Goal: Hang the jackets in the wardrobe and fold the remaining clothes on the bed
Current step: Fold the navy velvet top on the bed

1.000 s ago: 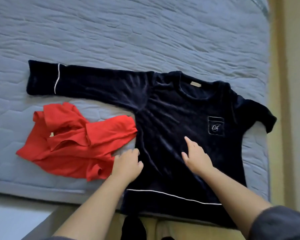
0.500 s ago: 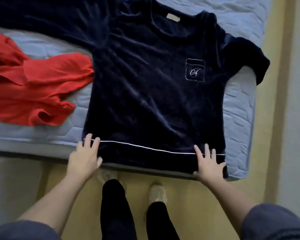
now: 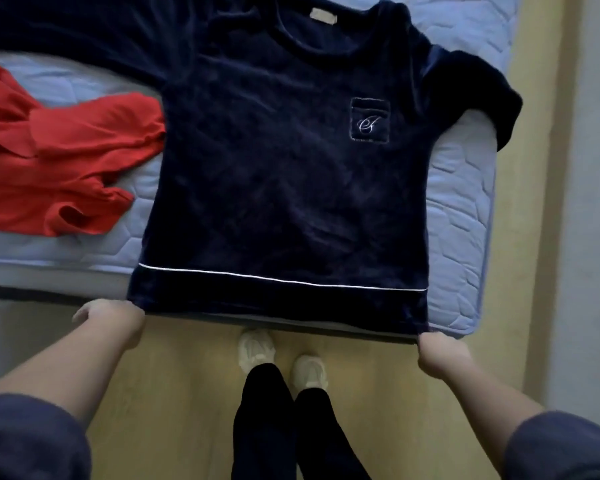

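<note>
A dark navy velvet top [image 3: 278, 174] with a white stripe above its hem lies face up on the blue quilted bed [image 3: 461, 209], its hem hanging over the near edge. My left hand [image 3: 108, 315] grips the hem's left corner and my right hand [image 3: 440, 351] grips the right corner; the fingers of both are hidden under the cloth. One sleeve stretches off to the upper left; the other drapes over the bed's right edge. A crumpled red garment [image 3: 56, 168] lies on the bed to the left, touching the top's side.
My feet in pale shoes [image 3: 257, 351] and dark trousers stand on the yellowish wood floor [image 3: 378, 410] just below the hem. A pale wall [image 3: 596, 202] runs along the right, with a narrow floor strip between it and the bed.
My hands slid from the top's chest down to the hem, then closed on its two corners and pulled it toward me over the bed edge. The view has tilted downward.
</note>
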`<control>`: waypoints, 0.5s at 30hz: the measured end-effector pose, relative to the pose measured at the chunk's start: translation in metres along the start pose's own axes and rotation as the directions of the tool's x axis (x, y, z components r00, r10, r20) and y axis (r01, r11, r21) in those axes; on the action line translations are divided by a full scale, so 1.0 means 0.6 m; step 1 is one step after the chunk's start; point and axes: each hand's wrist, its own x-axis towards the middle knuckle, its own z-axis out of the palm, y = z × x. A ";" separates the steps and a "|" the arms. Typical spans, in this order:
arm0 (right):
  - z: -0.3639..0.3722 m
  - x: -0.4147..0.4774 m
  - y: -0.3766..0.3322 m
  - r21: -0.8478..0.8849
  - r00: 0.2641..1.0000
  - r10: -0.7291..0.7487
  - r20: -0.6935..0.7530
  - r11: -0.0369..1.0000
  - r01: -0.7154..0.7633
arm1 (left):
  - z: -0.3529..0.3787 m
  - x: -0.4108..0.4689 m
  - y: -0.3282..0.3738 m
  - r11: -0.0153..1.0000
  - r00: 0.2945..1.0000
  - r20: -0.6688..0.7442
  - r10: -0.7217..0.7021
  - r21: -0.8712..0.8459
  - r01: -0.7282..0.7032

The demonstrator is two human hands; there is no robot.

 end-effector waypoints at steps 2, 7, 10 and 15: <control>-0.018 -0.010 0.006 0.125 0.999 0.049 -0.005 0.991 -0.048 | -0.024 -0.010 0.007 0.993 0.995 -0.051 0.084 -0.080 -0.088; -0.153 0.001 0.034 0.407 0.988 0.146 -0.045 0.906 -0.115 | -0.167 -0.068 0.043 0.881 0.932 -0.323 0.166 -0.375 -0.287; -0.221 0.025 0.064 0.499 0.980 0.151 -0.130 0.864 -0.066 | -0.256 -0.096 0.085 0.825 0.905 -0.389 0.172 -0.446 -0.349; -0.313 0.114 0.150 0.567 0.972 0.094 -0.214 0.823 0.045 | -0.425 -0.121 0.208 0.849 0.863 -0.450 0.229 -0.341 -0.403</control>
